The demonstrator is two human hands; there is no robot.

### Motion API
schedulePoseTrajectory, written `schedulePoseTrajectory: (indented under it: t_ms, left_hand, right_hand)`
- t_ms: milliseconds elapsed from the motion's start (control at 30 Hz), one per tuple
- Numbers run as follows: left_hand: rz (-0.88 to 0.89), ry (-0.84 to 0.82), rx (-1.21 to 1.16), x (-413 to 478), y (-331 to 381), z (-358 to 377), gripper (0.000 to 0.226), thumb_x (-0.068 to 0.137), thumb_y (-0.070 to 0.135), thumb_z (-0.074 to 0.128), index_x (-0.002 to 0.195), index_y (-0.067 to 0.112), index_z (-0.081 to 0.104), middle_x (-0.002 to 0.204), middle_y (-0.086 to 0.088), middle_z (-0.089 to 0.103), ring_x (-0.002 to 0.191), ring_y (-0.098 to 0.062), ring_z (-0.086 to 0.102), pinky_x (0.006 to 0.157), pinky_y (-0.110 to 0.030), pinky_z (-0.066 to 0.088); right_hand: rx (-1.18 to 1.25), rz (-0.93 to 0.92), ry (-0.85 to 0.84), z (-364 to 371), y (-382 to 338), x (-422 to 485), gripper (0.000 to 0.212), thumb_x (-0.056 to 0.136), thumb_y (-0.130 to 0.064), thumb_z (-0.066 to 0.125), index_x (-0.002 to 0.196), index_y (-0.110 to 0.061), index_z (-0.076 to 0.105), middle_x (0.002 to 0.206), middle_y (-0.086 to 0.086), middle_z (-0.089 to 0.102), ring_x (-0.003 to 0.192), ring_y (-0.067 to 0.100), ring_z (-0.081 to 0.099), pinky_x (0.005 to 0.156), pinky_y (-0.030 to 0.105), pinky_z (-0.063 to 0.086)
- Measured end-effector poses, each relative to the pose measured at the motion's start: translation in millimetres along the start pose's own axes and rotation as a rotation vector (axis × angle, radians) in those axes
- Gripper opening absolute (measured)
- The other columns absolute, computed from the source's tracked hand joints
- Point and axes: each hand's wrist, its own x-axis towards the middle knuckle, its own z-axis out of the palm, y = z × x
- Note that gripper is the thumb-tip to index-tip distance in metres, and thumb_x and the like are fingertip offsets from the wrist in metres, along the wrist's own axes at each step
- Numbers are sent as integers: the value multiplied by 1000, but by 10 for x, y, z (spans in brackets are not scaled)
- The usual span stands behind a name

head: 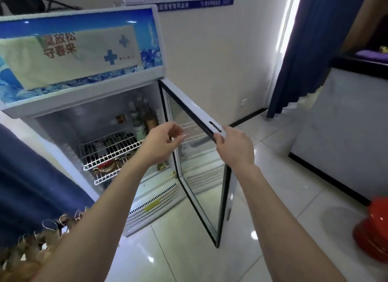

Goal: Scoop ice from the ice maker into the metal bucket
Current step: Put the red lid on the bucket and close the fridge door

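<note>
Ice maker (63,118) on the left half of the view, a white upright cabinet against the wall on the pale tiled floor (189,260), topped by a header panel (79,50) with blue icy print and red characters. At the far left edge, blue fringed cloth (31,176) just beside the cabinet's side. Inside, white wire shelves (111,149) loaded with bottles and cans.

Left hand (161,143) raised in front of the open compartment, fingers loosely curled, thumb close to forefinger, nothing held.

Glass door (189,105) standing wide open to the right, hinged at the cabinet's right side. Right hand (233,147) clamped on the door's top outer corner: thumb on the inner side of the frame, fingers over the outer face, just beside a dark slot in the top edge.

Farther right, dark blue curtain (310,50) next to a bright strip of light, then a counter (340,124) with a dark top, and a red rounded object (373,229) low in the right corner.
</note>
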Motion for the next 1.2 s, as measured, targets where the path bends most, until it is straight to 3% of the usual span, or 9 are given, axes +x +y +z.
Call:
schedulePoseTrajectory:
  t_ms: [167,267,400,533,633,767,1033,1200]
  left_hand:
    - [185,-60,153,686,420,379,35,106,39,64,140,28,63,141,6,61,127,-14,60,112,-38,49]
    - [272,-120,172,1140,583,658,37,108,39,60,144,30,63,148,4,57,136,-17,53,115,-35,42]
    - [346,-205,204,1606,670,1034,36,110,38,57,142,26,67,139,0,64,130,-22,57,107,-31,40]
    - [378,-190,217,1947,748,1267,29,106,35,64,132,28,74,126,0,68,120,-26,58,98,-36,45]
    - [382,-171,291,2182,851,1356,26,104,40,66,127,33,74,114,3,67,115,-24,58,92,-37,44]
    - [419,-170,352,2348,911,1432,25,103,44,66,124,35,73,99,8,55,108,-27,58,95,-43,47]
    - [405,-271,261,2438,994,1371,29,102,47,67,128,35,74,118,5,68,113,-20,62,94,-37,49]
    - [502,-281,163,2441,1505,1426,35,104,44,67,136,31,70,129,7,69,118,-16,64,92,-31,46]
  right_hand:
    - [-111,47,53,-66,372,188,41,107,-54,43,105,-22,67,84,-2,66,70,23,61,60,35,46]
    - [-164,104,44,-97,613,317,46,107,-59,42,107,-22,68,85,0,67,72,24,59,60,36,43]
    - [-93,179,101,-119,895,528,44,105,-58,50,105,-19,71,90,2,68,80,22,50,67,37,39]
    - [-115,192,103,-123,1158,744,44,104,-58,50,100,-19,70,93,1,68,90,27,57,73,41,46]
    - [-124,194,64,-182,1311,890,43,106,-56,50,111,-19,71,103,1,70,100,26,58,81,42,50]
    - [-121,214,33,-227,1427,1023,45,106,-56,51,128,-21,69,118,0,71,110,23,57,91,42,50]
    - [-46,193,-85,-418,1367,978,46,109,-54,48,139,-21,61,129,-1,65,120,19,55,97,38,47]
    - [112,321,-76,-834,1731,773,69,101,-72,48,150,-24,54,145,-3,61,126,15,59,107,43,52]
